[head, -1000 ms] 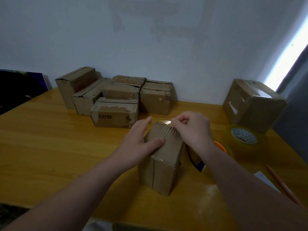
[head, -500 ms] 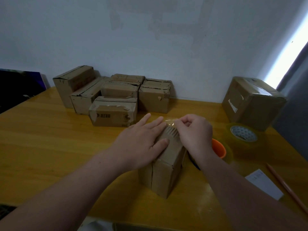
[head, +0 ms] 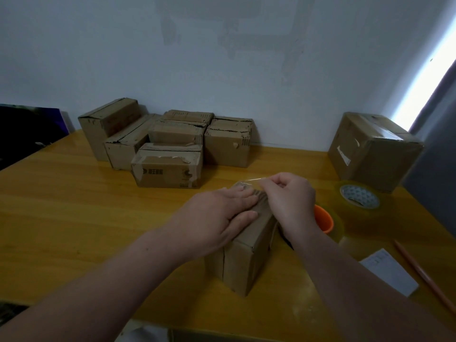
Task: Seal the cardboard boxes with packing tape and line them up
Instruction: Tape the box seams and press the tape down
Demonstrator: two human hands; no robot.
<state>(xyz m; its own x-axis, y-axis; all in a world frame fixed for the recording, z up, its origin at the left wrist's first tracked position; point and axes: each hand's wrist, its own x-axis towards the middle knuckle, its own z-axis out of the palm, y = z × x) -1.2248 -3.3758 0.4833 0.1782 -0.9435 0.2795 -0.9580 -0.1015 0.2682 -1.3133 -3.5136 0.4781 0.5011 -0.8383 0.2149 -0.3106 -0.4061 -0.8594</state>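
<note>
Since the earlier frames, the left hand (head: 217, 213) has been shifted from the left flank of the small cardboard box (head: 244, 265) onto its top.

At the far left, a dark panel (head: 24, 134) is seen at the edge of the yellow wooden worktop (head: 74, 218). A cluster of six cardboard boxes (head: 167, 166) is set against the wall, left of centre, touching one another; the front one is wrapped with tape.

The small cardboard box is stood near the front edge, at centre. The left hand is laid on its top; its grip is spread, with the fingers straight, held together and pressed flat on the cardboard. A clear tape strip (head: 249, 180) is raised above the far top edge of the box. Its end is pinched by the grip of the right hand (head: 291, 201), whose fingers are curled.

Just right of the box, an orange-cored tape roll (head: 323, 218) is partly hidden behind the right wrist. A second, clear tape roll (head: 359, 197) is laid flat just beyond it. A large taped box (head: 372, 154) is placed at the rear right. A white paper slip (head: 388, 271) and a thin orange stick (head: 419, 267) are found at the near right.
</note>
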